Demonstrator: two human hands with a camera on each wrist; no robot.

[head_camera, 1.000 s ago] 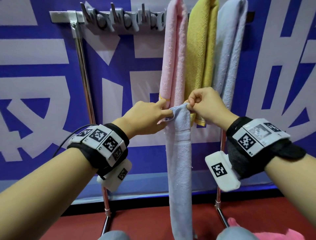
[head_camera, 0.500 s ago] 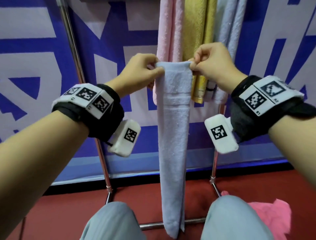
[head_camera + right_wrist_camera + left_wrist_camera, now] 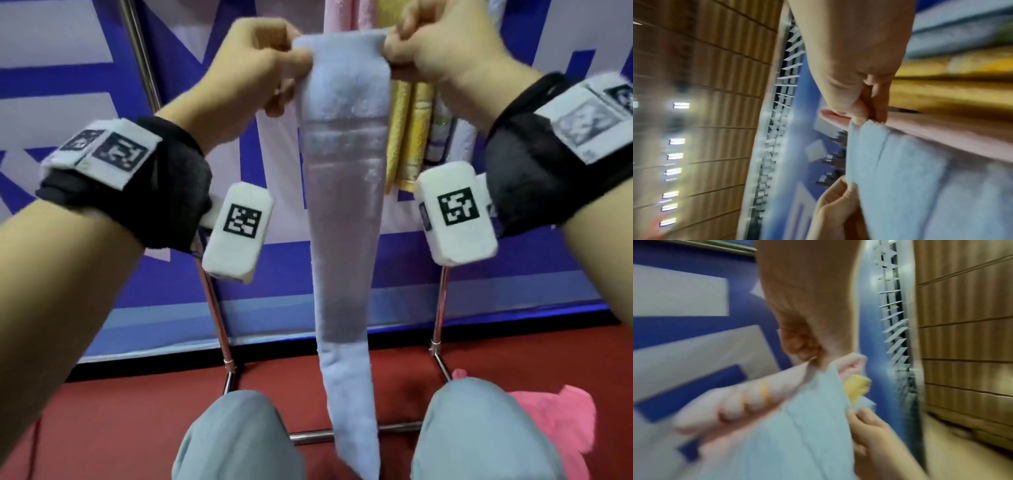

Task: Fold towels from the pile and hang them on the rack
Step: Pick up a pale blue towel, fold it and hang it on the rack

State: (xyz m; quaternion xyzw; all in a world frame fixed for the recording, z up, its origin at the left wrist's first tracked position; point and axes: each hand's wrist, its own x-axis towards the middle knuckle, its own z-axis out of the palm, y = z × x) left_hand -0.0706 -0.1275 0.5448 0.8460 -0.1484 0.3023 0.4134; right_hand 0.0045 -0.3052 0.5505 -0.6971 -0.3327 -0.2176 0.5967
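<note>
A long light-blue towel (image 3: 342, 212) hangs folded into a narrow strip between both hands. My left hand (image 3: 253, 65) pinches its top left corner and my right hand (image 3: 435, 44) pinches the top right corner, the top edge stretched flat between them. Its lower end dangles between my knees. The left wrist view shows the blue towel (image 3: 803, 426) under my left hand (image 3: 816, 360); the right wrist view shows the blue towel (image 3: 910, 178) pinched by my right hand (image 3: 865, 113). Behind hang a pink towel (image 3: 346, 13) and a yellow towel (image 3: 411, 137) on the rack.
The rack's metal legs (image 3: 219, 322) and its floor bar (image 3: 308, 437) stand on the red floor against a blue and white banner. A pink towel (image 3: 561, 425) lies on the floor at the right, beside my right knee (image 3: 479, 435).
The hands have spread apart, stretching the blue towel's top edge from a bunched point to a flat width. The view has tilted down, so the rack's top bar left the frame.
</note>
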